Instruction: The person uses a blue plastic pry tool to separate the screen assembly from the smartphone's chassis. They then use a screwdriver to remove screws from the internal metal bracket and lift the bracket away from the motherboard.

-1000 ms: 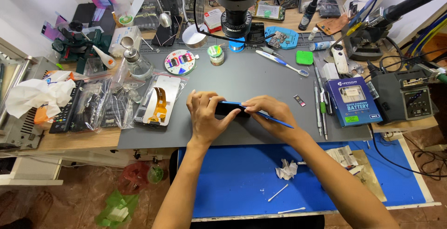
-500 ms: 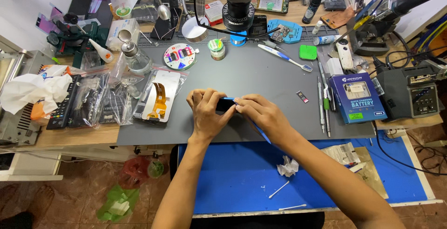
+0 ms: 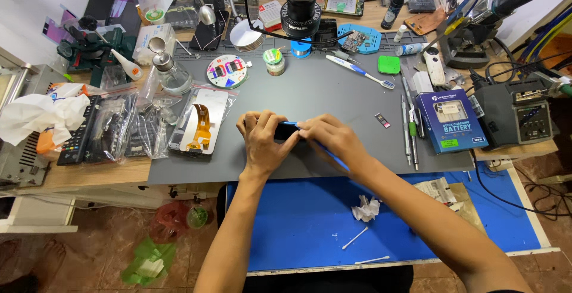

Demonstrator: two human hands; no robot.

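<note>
On the left of the desk (image 3: pixel 333 99) lay clear plastic bags (image 3: pixel 128 127) and a phone screen panel (image 3: pixel 199 120) with an orange flex cable. In the middle, the left hand (image 3: pixel 262 141) had its fingers closed around a small dark phone (image 3: pixel 285 131), whose long axis ran left to right. The right hand (image 3: pixel 332 141) touched the phone's right end, its fingers gripping a thin blue tool (image 3: pixel 333 159). Both hands were equally near. Further right stood a blue rectangular box (image 3: pixel 450 120) with a green label.
</note>
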